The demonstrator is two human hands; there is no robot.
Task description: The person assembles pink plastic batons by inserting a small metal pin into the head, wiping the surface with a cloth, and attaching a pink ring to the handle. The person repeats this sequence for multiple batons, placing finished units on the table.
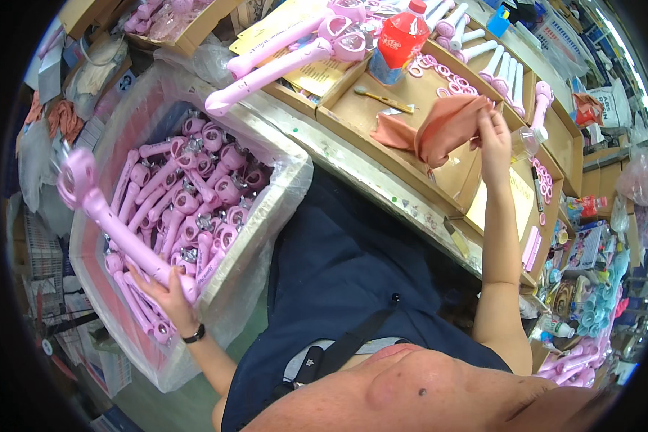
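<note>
My left hand (170, 294) grips the lower end of a long pink plastic wand (126, 234) with a hollow round head, held tilted above a crate (293, 169) lined with clear plastic. Many similar pink wands (183, 209) lie heaped inside that crate. On the right, my right hand (492, 137) pinches the edge of an orange cloth (450, 128), which hangs over a shallow cardboard tray (446, 183). Part of the cloth rests on the tray's bottom.
In the trays stand a red-labelled bottle (402, 43), a small brush (383, 99), pink rings (450, 75) and a small clear bottle (527, 142). Two pink wands (273, 68) lie across the tray edge at the far left. White-handled pieces (500, 72) sit at the back.
</note>
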